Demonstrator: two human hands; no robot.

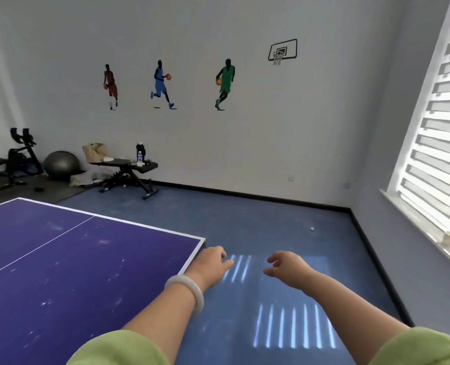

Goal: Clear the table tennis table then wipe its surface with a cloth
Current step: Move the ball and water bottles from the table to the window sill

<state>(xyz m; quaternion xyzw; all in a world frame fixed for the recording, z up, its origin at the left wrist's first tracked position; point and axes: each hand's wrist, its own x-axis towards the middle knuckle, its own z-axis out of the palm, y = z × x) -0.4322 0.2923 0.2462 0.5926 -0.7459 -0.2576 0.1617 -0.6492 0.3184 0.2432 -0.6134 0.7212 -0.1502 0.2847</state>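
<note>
Hands reach over the blue floor [245, 219] just past the right corner of the purple table tennis desk [87, 272], which fills the left, smudged pale. Both the left hand [213, 262], a white bangle [189, 293] at its wrist, and the right hand [287, 270] are loosely curled, holding nothing. A white ball [312, 228] lies on the far floor.

We see a black weight bench [125, 164] by the far wall, with a water bottle [139, 157] standing on it and a paper bag [95, 152] at its left end. A grey exercise ball [60, 165] sits on the floor to its left. Basketball-player stickers [160, 84] and a hoop sticker [281, 51] mark the wall. Blinds [439, 133] cover the window.
</note>
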